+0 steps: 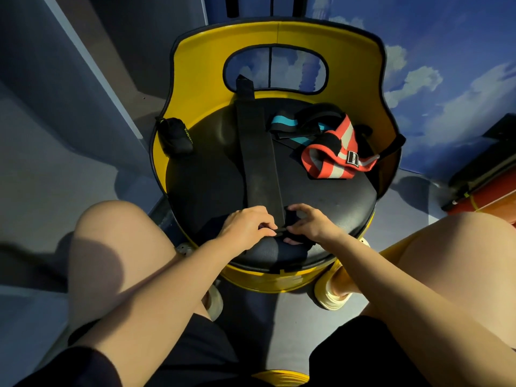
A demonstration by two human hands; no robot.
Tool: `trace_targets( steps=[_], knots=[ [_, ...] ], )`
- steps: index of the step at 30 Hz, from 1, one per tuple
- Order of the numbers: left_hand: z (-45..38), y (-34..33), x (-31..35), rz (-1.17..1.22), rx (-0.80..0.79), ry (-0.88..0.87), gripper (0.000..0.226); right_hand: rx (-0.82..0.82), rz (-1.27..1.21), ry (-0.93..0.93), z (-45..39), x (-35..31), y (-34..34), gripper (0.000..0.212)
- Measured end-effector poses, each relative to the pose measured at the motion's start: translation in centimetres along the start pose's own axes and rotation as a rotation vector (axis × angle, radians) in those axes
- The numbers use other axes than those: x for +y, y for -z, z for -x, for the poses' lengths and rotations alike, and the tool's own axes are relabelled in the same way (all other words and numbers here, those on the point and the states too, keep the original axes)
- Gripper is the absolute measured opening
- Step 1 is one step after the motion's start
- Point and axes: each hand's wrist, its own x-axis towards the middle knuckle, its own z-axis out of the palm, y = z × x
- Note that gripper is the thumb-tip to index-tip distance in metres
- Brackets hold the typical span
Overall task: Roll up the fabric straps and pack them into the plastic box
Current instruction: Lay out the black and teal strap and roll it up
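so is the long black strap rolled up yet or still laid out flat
Mostly laid out flat: the long black strap stretches across the seat; both hands pinch only its near end.

Themed lounge or play space — sky-mural wall (435, 88), yellow barrel chair (195, 76).

On the yellow chair's black seat (212, 174): one long black strap (258, 160), one teal-striped strap (290, 129), one orange-and-grey strap (332, 160), one small black pouch (176, 135).

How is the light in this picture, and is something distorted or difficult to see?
Head view: warm light falls on the arms and knees, with dark shadows on the floor. The wide lens bends the yellow chair back. The long black fabric strap almost merges with the black round seat; where the left hand and right hand pinch its end, detail is lost.
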Motion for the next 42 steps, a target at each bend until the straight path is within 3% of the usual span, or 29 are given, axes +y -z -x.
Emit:
trace_targets(
  steps=[13, 18, 21, 23, 27, 31, 37, 42],
  knots=[
    [0.4, -1.0, -0.2, 0.187, 0.044, 0.057, 0.013, -0.03, 0.232, 0.076, 0.9, -0.1, 0.1, 0.051],
    [0.8, -1.0, -0.2, -0.113, -0.097, -0.075, 0.032, -0.013, 0.292, 0.111, 0.9, -0.1, 0.2, 0.053],
    [1.0, -1.2, -0.5, -0.152, -0.071, -0.099, 0.031, 0.001, 0.358, 0.125, 1.0, -0.1, 0.3, 0.053],
    [1.0, -1.3, -0.5, -0.136, -0.048, -0.088, 0.029, 0.045, 0.5, 0.172, 1.0, 0.0, 0.3, 0.049],
    [0.8, -1.2, -0.7, -0.023, -0.005, -0.011, 0.026, 0.189, 0.936, 0.475, 1.4, -0.1, 0.4, 0.03],
    [0.5, -0.9, -0.8, 0.132, 0.01, 0.063, 0.022, 0.065, 0.965, 0.592, 1.6, 0.3, -0.2, 0.032],
    [-0.6, -0.6, -1.4, 0.345, -0.029, 0.156, 0.021, 0.119, 0.896, 0.603, 1.4, 0.4, -0.6, 0.025],
    [-1.1, -0.9, -1.4, 0.35, 0.054, 0.18, 0.016, 0.157, 0.805, 0.521, 0.7, 0.2, -0.8, 0.017]
  ],
)
